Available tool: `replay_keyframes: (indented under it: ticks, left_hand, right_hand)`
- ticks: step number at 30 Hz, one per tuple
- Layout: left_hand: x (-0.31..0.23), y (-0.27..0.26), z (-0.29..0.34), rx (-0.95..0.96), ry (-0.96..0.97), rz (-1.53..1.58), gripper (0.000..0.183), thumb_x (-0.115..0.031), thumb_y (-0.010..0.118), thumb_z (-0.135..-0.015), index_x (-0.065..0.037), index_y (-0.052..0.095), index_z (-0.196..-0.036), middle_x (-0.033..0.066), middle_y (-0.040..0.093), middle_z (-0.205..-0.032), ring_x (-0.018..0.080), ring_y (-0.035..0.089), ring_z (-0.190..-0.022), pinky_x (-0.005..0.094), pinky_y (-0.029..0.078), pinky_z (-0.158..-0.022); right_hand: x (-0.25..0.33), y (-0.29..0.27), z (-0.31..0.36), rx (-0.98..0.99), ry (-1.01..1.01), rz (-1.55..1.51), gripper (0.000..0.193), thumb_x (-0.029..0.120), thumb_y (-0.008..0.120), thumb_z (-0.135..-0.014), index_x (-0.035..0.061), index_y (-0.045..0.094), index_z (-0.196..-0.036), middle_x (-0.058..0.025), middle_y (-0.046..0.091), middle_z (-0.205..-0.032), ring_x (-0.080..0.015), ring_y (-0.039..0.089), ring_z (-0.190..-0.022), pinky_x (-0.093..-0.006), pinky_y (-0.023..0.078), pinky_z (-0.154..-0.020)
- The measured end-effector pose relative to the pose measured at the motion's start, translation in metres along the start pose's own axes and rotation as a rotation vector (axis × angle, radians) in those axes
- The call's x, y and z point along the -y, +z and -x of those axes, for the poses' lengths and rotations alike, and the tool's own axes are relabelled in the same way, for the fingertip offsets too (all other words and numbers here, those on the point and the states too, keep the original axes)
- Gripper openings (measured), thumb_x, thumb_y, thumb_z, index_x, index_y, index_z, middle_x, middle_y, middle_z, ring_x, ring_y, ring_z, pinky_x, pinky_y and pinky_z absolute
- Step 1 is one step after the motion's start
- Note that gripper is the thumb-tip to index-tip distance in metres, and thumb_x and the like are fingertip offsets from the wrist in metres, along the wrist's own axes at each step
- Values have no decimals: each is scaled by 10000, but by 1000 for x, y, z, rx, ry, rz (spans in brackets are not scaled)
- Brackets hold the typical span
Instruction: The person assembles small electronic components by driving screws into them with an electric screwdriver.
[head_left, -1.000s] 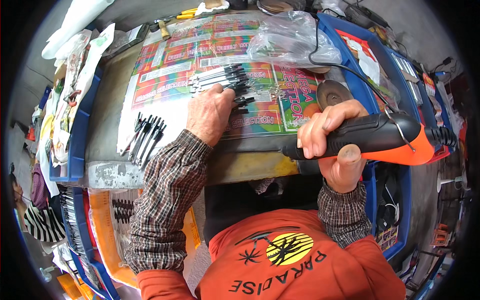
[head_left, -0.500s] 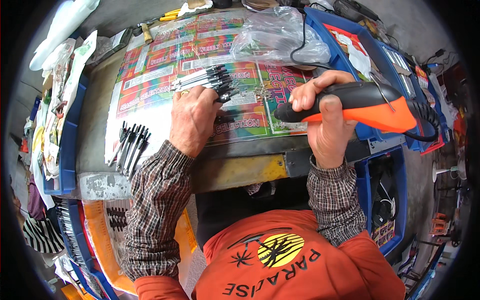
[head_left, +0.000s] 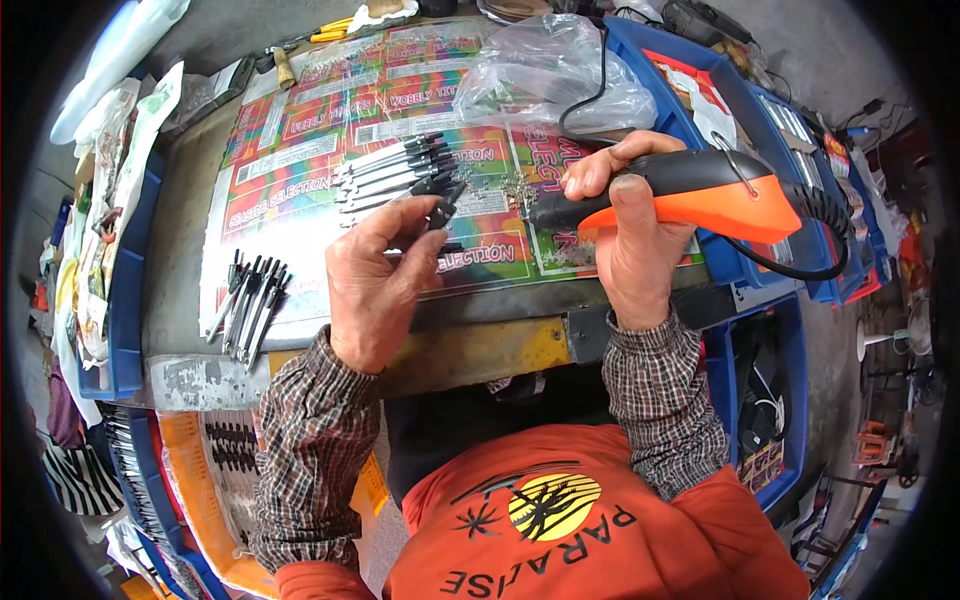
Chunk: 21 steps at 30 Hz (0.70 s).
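An orange-and-black corded electric screwdriver [head_left: 690, 200] lies in my right hand [head_left: 635, 240], its black nose pointing left over the bench. My left hand [head_left: 378, 285] pinches the black end of a slim pen-like tool [head_left: 441, 212] between thumb and fingers; most of that tool is hidden by the hand. Just beyond it lies a row of slim silver-and-black pen-like tools [head_left: 385, 178], black ends to the right. A second bunch of such tools [head_left: 250, 305] rests at the left front of the bench. Tiny metal screws [head_left: 515, 190] are scattered near the screwdriver's nose.
Colourful printed sheets [head_left: 290, 185] cover the bench. A clear plastic bag [head_left: 545, 85] lies at the back, beside blue bins [head_left: 640, 60] on the right. A blue tray [head_left: 127, 340] stands at the left edge. The screwdriver's black cord [head_left: 580, 105] crosses near the bag.
My left hand has drawn back from the row toward me, now with a black tool end raised between its fingers. The screwdriver has shifted slightly left and its nose is lower.
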<state>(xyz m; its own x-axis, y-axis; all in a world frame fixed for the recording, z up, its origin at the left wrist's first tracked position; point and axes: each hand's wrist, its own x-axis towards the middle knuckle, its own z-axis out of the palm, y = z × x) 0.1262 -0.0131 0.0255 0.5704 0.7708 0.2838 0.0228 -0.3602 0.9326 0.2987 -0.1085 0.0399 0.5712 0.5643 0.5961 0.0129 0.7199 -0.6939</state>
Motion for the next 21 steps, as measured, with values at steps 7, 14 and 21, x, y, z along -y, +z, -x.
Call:
replay_keyframes:
  ticks: [7,14,21]
  left_hand:
    - [-1,8,16,109,45,-128,221,-19,664,-720,-14,614,-936,73,577,-696,120,526,-546,250,418,-502]
    - [-3,18,25,168,362,-429,236,-14,649,-684,-58,607,-912,99,554,-762,261,571,-611,330,466,-532]
    - [0,27,33,152,503,-546,204,5,647,-641,-55,570,-820,85,518,-713,258,554,-619,341,455,-532]
  right_hand:
    - [9,1,4,9,-14,-73,238,51,620,-780,5,453,-943,-83,547,-713,-173,551,-641,-330,479,-651]
    - [19,1,9,24,68,-185,327,243,632,-813,18,442,-956,-79,514,-681,-175,514,-632,-349,453,-661]
    - [29,-3,10,65,92,-232,439,407,632,-799,48,438,-961,-65,505,-684,-166,506,-628,-344,433,-667]
